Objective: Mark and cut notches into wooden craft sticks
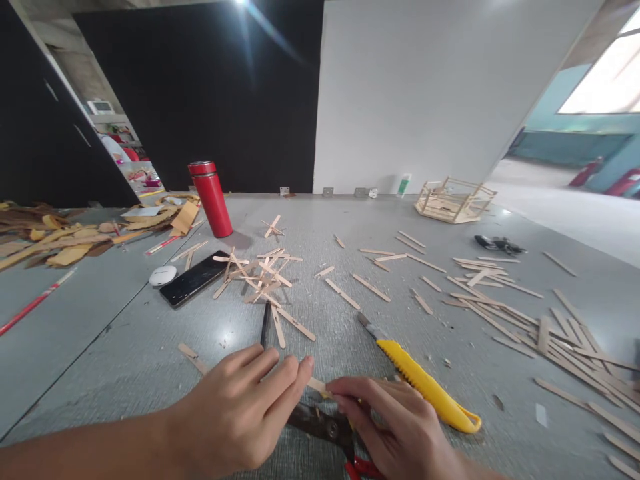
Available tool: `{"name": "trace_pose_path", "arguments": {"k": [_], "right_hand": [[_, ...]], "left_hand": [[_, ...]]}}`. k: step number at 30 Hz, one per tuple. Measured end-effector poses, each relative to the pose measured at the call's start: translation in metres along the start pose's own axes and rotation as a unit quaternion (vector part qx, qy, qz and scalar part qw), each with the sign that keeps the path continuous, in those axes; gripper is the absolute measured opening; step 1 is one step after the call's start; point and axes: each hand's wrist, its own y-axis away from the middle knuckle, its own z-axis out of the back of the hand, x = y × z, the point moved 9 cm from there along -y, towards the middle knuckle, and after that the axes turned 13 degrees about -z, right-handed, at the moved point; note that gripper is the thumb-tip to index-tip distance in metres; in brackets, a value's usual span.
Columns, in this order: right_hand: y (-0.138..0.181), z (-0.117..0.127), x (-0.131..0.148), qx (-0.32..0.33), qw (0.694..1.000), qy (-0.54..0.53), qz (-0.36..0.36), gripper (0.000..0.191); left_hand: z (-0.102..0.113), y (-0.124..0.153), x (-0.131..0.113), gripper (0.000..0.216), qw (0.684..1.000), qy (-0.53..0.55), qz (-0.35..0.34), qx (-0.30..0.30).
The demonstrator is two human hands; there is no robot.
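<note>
My right hand [395, 417] is closed, thumb and forefinger pinching a short piece of wooden craft stick [317, 385]. The stick's other end goes behind the fingers of my left hand [245, 403], which is also closed around it; its thumb is hidden. Beneath both hands lies a dark cutting tool [327, 425] with red handles, partly covered by them. A yellow utility knife [425, 387] lies just beyond my right hand, blade pointing away to the left. Past my left fingers, a slim black pen-like rod [265, 323] touches a loose heap of craft sticks [270, 273].
A black phone [195, 280], a white earbud case [163, 275] and a red flask [213, 200] stand or lie to the left. Many sticks [500, 307] spread rightward. At the back right sits a stick-built frame [455, 200]. Brown scraps [65, 233] are piled far left.
</note>
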Motion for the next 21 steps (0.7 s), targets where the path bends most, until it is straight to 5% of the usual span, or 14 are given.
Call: {"name": "trace_pose_path", "arguments": {"k": [9,13,17,21], "right_hand": [[0.000,-0.019,0.005,0.054,0.995,0.069,0.048,0.017],[-0.002,-0.013,0.001,0.036,0.996,0.086,0.006,0.016],[-0.001,0.006,-0.008,0.022,0.998,0.002,-0.066,0.023],[-0.001,0.009,-0.019,0.040,0.980,-0.145,-0.128,0.032]], "left_hand": [[-0.010,-0.002,-0.008,0.033,0.998,0.007,-0.039,0.045],[-0.014,0.001,-0.010,0.033,0.998,0.023,-0.040,0.048],[-0.019,0.006,0.005,0.024,0.987,0.134,0.079,0.028],[-0.037,0.017,0.019,0.033,0.917,0.305,0.252,0.043]]}}
